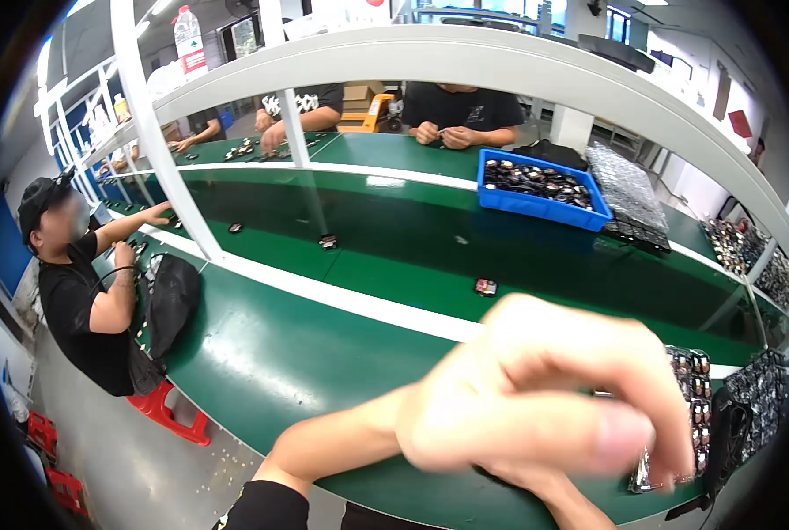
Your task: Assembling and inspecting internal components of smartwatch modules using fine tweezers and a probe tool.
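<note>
My left hand (544,389) is raised close to the camera and looks large and slightly blurred. Its fingers curl loosely, with the thumb apart from the bent index finger, and I see nothing held between them. Behind and below it, my right hand (520,473) is mostly covered; only its back edge and the forearm show, low over the green bench. A dark edge shows beside that hand, too little to name. Past the left fingers stands a clear tray (700,389) of small dark parts. Beyond the hand, a small dark module (485,287) lies on the green conveyor belt.
A blue bin (544,209) full of small dark parts stands across the belt, beside stacked clear trays (628,190). More modules (327,241) lie along the belt. White posts and a shelf beam (500,55) cross overhead. A co-worker (85,291) sits left by a black bag (172,305); others work opposite.
</note>
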A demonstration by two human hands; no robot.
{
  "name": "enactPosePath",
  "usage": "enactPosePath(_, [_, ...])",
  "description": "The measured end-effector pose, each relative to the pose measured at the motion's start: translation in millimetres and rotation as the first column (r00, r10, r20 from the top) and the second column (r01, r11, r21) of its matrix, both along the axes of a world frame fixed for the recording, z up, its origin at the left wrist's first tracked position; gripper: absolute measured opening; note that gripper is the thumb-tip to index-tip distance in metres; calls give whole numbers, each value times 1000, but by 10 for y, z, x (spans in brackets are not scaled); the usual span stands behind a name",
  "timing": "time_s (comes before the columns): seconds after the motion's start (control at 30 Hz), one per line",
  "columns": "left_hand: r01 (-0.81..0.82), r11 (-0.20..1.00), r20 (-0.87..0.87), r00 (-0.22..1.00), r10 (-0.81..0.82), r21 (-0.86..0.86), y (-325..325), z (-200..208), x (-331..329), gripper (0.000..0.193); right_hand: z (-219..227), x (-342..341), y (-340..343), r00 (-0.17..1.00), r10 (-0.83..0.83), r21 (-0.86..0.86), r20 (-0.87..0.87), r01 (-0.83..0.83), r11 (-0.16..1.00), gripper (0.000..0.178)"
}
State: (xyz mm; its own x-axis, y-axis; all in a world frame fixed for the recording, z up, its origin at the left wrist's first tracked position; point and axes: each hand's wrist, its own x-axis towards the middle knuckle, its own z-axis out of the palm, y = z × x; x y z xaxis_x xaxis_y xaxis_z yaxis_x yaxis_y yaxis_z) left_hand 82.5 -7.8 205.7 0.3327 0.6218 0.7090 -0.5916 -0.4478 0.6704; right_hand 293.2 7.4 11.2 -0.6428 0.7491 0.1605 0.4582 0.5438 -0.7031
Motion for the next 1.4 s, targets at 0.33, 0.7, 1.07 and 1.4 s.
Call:
enactPosePath(0.33, [-658, 616, -783, 64, 619, 433, 1600, -1977, -712, 58, -56, 65, 54, 998, 68, -28, -2, -68, 997, 47])
enactPosePath(0.7, [-672, 454, -686, -112, 719, 585, 1604, -2056, -348, 43, 43, 185, 115, 993, 55, -110, -105, -67, 992, 39])
enactPosePath(1.07, [-500, 610, -661, 96, 744, 615, 593, -1789, -234, 43, 539, 1036, -342, 951, -258, 98, -170, 276, 956, 50])
enactPosePath(1.4, [-458, 713, -733, 174, 658, 531, 220, -1972, -334, 50, 410, 3038, -360, 284, -943, 316, -171, 923, 221, 47])
